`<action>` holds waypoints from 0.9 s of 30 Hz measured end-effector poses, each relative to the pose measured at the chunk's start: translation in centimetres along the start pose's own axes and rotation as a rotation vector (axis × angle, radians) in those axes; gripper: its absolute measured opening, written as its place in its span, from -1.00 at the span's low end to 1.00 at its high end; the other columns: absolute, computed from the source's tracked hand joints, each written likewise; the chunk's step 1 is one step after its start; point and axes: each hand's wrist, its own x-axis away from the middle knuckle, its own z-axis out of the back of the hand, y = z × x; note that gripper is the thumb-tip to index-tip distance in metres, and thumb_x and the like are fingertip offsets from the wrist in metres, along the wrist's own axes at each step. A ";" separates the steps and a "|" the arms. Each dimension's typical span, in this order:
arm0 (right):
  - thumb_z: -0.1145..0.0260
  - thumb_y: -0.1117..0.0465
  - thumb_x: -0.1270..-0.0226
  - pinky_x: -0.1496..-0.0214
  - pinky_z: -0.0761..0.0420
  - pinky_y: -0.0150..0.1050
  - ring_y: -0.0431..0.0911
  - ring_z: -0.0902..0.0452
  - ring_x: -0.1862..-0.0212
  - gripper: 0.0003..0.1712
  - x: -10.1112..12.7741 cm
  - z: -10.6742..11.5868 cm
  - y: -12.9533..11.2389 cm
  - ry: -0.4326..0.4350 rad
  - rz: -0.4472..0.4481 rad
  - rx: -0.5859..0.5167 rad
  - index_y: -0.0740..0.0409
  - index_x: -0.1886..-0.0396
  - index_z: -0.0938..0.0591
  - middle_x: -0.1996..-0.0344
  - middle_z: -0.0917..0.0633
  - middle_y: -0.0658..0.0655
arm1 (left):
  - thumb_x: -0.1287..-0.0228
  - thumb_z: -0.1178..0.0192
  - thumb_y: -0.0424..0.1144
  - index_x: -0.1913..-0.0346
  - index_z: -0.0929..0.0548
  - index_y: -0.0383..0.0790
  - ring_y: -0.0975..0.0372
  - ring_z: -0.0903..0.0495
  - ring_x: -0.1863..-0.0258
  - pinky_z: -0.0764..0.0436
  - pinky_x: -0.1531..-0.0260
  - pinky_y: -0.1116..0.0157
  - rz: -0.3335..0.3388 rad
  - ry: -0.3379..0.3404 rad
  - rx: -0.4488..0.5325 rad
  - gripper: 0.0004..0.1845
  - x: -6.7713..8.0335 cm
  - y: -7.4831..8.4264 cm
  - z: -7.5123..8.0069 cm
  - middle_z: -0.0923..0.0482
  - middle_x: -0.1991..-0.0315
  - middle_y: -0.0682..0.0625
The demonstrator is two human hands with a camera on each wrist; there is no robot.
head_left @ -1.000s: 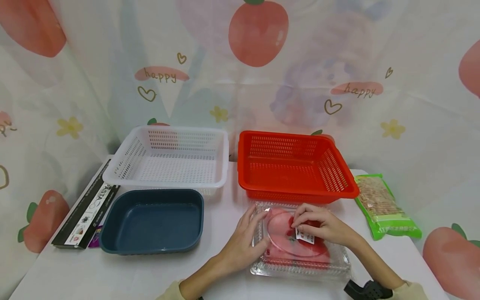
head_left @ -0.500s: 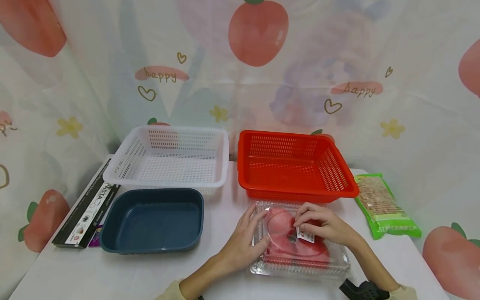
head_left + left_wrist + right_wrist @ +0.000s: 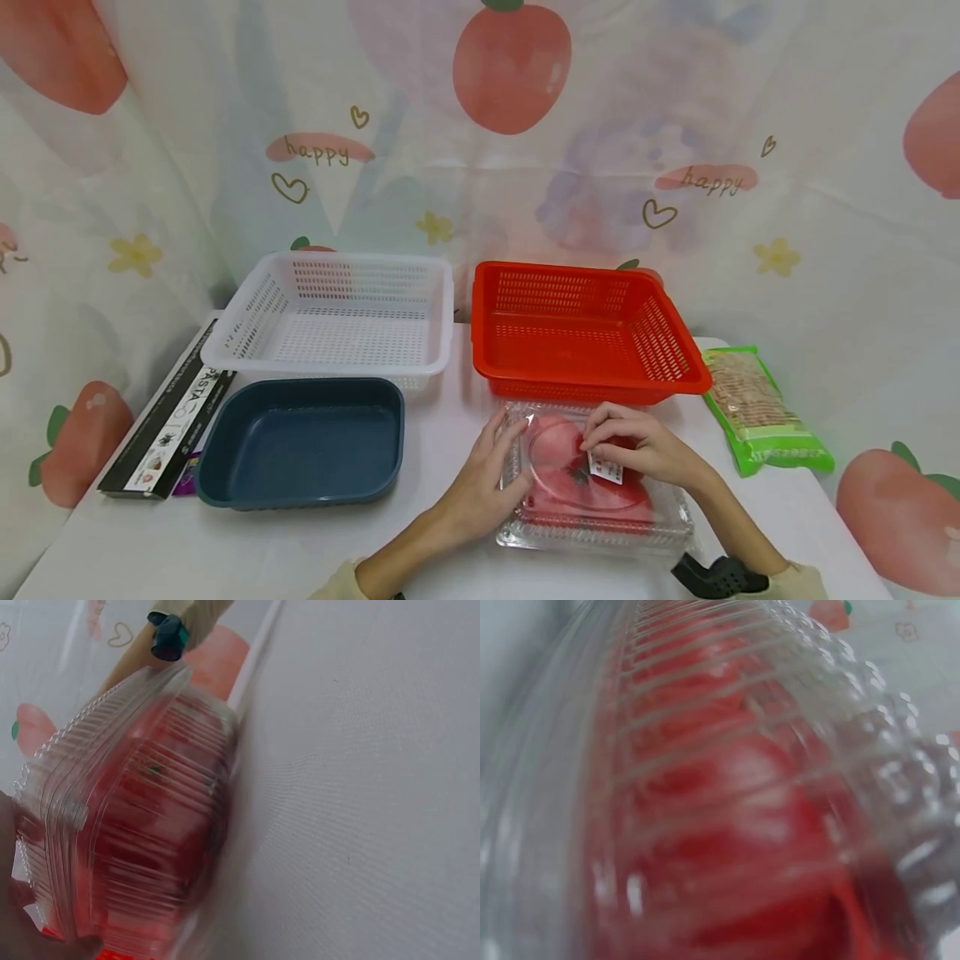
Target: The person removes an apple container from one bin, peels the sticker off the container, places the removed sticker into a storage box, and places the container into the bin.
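Note:
A clear plastic clamshell box (image 3: 592, 540) with red contents lies on the table in front of the red basket. My left hand (image 3: 480, 487) rests along its left edge, fingers extended and thumb at the lid. A white printed label (image 3: 606, 469) sits on the lid. My right hand (image 3: 637, 442) pinches the label's upper end between thumb and fingers. In the left wrist view the ribbed side of the box (image 3: 150, 817) shows, with part of the left hand (image 3: 30, 922) touching it. The right wrist view is filled by the box (image 3: 727, 787), blurred, and that hand is hidden there.
Behind the box stands a red perforated basket (image 3: 555, 385); a white perforated basket (image 3: 330, 364) is at its left. A dark blue basin (image 3: 300, 492) sits front left, beside a long black box (image 3: 161, 425). A green-edged food packet (image 3: 780, 450) lies at the right.
The head view has shifted slightly, so everything appears a little further left. Both hands keep their places on the box, the right one still at the label.

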 end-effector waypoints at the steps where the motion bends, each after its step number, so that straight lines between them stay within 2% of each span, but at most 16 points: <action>1: -0.27 0.64 -0.07 0.03 -0.56 -0.47 -0.23 -0.50 0.07 -0.62 -0.1 -0.1 0.0 0.001 0.005 -0.001 0.20 0.18 -0.70 0.18 -0.60 0.06 | -0.25 0.02 -0.06 -0.47 -0.17 0.17 -0.02 -0.08 -0.51 -0.27 -0.30 -0.27 0.009 0.004 0.002 -0.32 0.0 0.0 0.1 0.09 -0.56 -0.04; 8: -0.30 0.52 -0.17 0.00 -0.56 -0.47 -0.25 -0.52 0.05 -0.70 -1.2 -1.0 -0.4 0.009 -0.074 0.048 0.13 0.18 -0.71 0.16 -0.63 0.00 | -0.19 0.03 -0.18 -0.46 -0.21 0.04 -0.01 -0.13 -0.49 -0.29 -0.33 -0.19 0.047 0.060 -0.020 -0.30 -0.1 0.3 0.8 0.00 -0.54 -0.09; 12: -0.31 0.47 -0.19 0.01 -0.58 -0.45 -0.26 -0.52 0.05 -0.71 -1.7 -1.3 -0.6 0.009 -0.112 0.073 0.09 0.15 -0.72 0.15 -0.64 -0.05 | -0.19 0.03 -0.16 -0.47 -0.19 0.02 0.00 -0.11 -0.50 -0.29 -0.33 -0.19 0.085 0.053 -0.037 -0.29 -0.1 0.5 1.1 0.02 -0.54 -0.08; 18: -0.33 0.40 -0.22 0.04 -0.61 -0.43 -0.29 -0.52 0.07 -0.72 -1.9 -1.5 -0.7 0.009 -0.127 0.120 0.09 0.08 -0.72 0.14 -0.65 -0.03 | -0.18 0.02 -0.11 -0.48 -0.14 0.01 -0.02 -0.10 -0.49 -0.33 -0.27 -0.24 0.139 0.033 -0.105 -0.26 0.0 1.0 1.3 0.06 -0.56 -0.08; 22: -0.34 0.38 -0.22 0.04 -0.62 -0.42 -0.29 -0.52 0.09 -0.68 -2.0 -1.7 -0.9 0.016 -0.134 0.142 0.10 0.03 -0.71 0.16 -0.66 0.03 | -0.18 0.01 -0.10 -0.48 -0.12 0.01 -0.03 -0.10 -0.49 -0.35 -0.26 -0.25 0.149 0.029 -0.134 -0.26 0.1 1.2 1.3 0.07 -0.56 -0.09; 27: -0.39 0.38 -0.16 0.07 -0.64 -0.37 -0.21 -0.52 0.11 -0.67 -2.2 -1.9 -1.2 0.038 -0.087 0.222 0.11 0.04 -0.70 0.15 -0.64 0.05 | -0.19 0.02 -0.11 -0.48 -0.11 0.01 -0.02 -0.10 -0.49 -0.34 -0.27 -0.24 0.150 0.034 -0.145 -0.26 0.2 1.3 1.2 0.07 -0.56 -0.08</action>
